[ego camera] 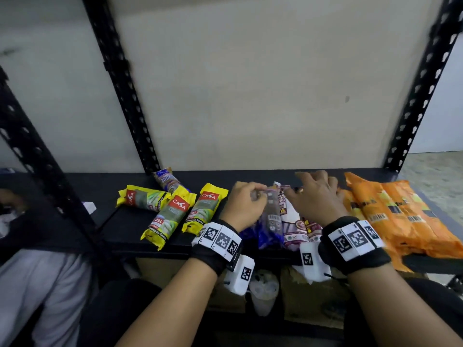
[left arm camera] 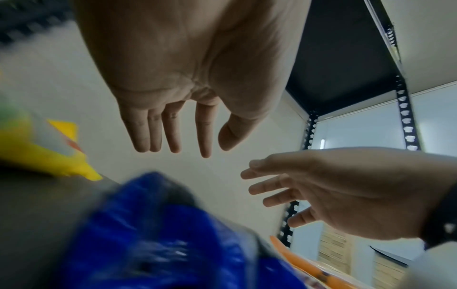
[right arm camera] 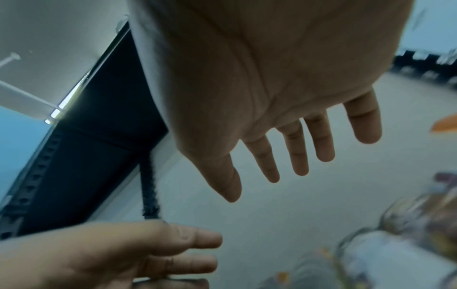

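Observation:
My left hand (ego camera: pixel 246 201) and right hand (ego camera: pixel 315 196) hover side by side over the packs in the middle of the black shelf (ego camera: pixel 130 221). Under the left hand lies a blue and grey pack (ego camera: pixel 271 221), a blurred blue mass (left arm camera: pixel 160 234) in the left wrist view. A white and purple pack (ego camera: pixel 295 221) lies under the right hand. Seen from the left wrist, the left hand (left arm camera: pixel 197 136) has straight, spread fingers and holds nothing. From the right wrist, the right hand (right arm camera: pixel 284 152) is likewise spread and empty, with blurred packs (right arm camera: pixel 395 244) below it.
Three yellow packs (ego camera: pixel 165 216) lie left of the hands, with a blue-brown pack (ego camera: pixel 166 180) behind them. Stacked orange packs (ego camera: pixel 400 216) fill the shelf's right end. Black perforated uprights (ego camera: pixel 120 78) frame the bay. A plastic cup (ego camera: pixel 264 294) stands below the shelf edge.

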